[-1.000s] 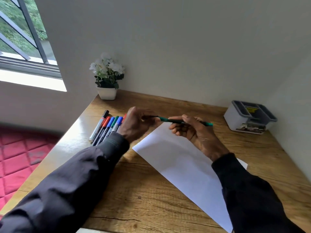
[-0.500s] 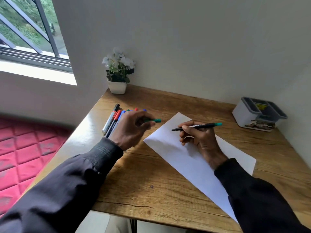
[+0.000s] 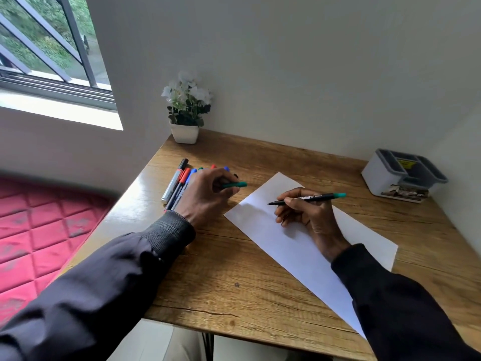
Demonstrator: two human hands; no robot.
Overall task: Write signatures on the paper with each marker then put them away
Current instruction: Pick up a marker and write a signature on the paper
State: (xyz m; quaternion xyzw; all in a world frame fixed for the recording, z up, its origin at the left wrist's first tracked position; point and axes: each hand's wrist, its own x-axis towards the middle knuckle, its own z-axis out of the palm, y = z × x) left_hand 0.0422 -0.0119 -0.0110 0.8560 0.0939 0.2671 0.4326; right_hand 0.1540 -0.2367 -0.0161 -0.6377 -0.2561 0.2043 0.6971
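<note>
Green marker (image 3: 309, 198) gripped by right fingers (image 3: 289, 204) over paper (image 3: 263, 225); left fingers (image 3: 229, 190) pinch its cap (image 3: 235, 184).

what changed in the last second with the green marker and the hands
The hands pulled apart, uncapping the green marker: the left hand carried the cap off leftward, and the right hand brought the tip down to the paper. Paper still blank; other markers unmoved.

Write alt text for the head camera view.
The right hand holds an uncapped green marker over blank white paper on a wooden desk. The left hand holds its green cap beside a row of markers.
</note>
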